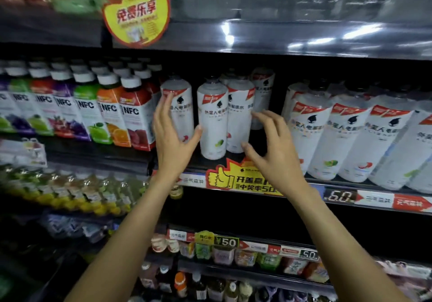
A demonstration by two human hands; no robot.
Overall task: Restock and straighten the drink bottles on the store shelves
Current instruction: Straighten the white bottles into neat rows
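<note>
Several white-labelled drink bottles with black caps stand on the middle shelf (327, 184). My left hand (170, 133) is raised with fingers spread in front of the leftmost white bottle (181, 105), its thumb reaching toward the lime bottle (212, 119). My right hand (273, 147) is spread just right of a third white bottle (239, 114), its fingers close to it but holding nothing. One more white bottle (263, 91) stands further back. Both hands bracket the front pair without closing on them.
A row of NFC juice bottles (109, 112) fills the shelf to the left. More white bottles (346, 138) lean at the right. A yellow promo tag (138, 16) hangs above, and another (236, 180) sits on the shelf edge. Lower shelves hold small bottles (93, 194).
</note>
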